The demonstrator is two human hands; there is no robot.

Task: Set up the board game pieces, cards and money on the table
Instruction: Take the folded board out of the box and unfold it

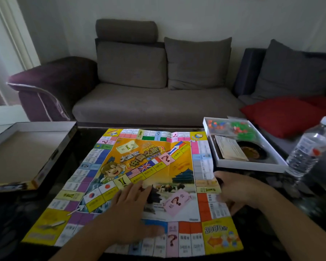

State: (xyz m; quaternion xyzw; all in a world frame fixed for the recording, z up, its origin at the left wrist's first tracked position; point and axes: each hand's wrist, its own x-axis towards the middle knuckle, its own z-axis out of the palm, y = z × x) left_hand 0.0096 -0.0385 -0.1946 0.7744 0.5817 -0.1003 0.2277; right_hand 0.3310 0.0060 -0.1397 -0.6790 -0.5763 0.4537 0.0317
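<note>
In the head view, the left hand is laid flat, its grip apart with straight fingers pressed on the creased, glossy paper game board, which is spread over the dark desk. The right hand is seen at the board's right edge; whether its grip is clamped on the sheet cannot be told. One white cardboard box tray with small coloured plastic pieces is set just beside, near one clear plastic water bottle.

Game board: thin paper, creased, a bit shiny. Table under it: dark, glossy. Box tray beyond right hand: white cardboard, matt. Bottle: clear plastic. Pieces: bright plastic. Sofa: soft cloth.
</note>
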